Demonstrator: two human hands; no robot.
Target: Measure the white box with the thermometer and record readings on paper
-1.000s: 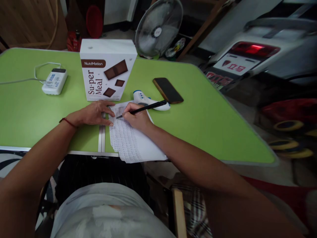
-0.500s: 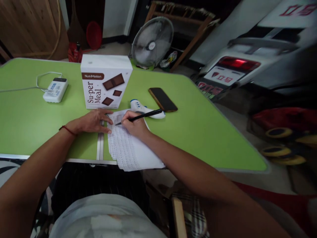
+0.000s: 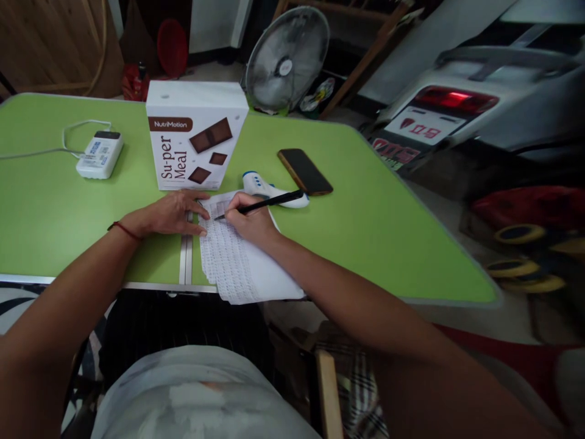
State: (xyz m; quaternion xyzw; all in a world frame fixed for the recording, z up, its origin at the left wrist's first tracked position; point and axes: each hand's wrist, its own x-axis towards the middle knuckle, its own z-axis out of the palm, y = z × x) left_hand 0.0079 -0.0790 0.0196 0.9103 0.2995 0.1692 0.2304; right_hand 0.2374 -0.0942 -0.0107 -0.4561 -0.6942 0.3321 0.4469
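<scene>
Overhanging the near edge of the green table (image 3: 365, 238), the handwritten sheets (image 3: 233, 259) could crease or skid if your right forearm drags across them or you lean into their loose lower end. Their left border looks ragged, so layers may slip out of line should your left hand (image 3: 171, 212) ease off, since only its fingertips and thumb appear to meet that margin. The pile's top runs up close to the Su-per Meal box (image 3: 194, 146), and a forward shove there could nudge it toward the far edge. A wide swing of the black pen (image 3: 276, 200) could knock the white infrared thermometer (image 3: 255, 183), which lies beside the smartphone (image 3: 305, 171) toward the far right corner. As for pose, your right hand (image 3: 249, 221) rests on the sheets, thumb and fingers pinched around the pen low near its tip, the back end slanting up to the right; whether the tip touches paper is too small to tell. Your left hand lies palm down across the metal seam (image 3: 185, 262), fingers spread, gripping nothing.
</scene>
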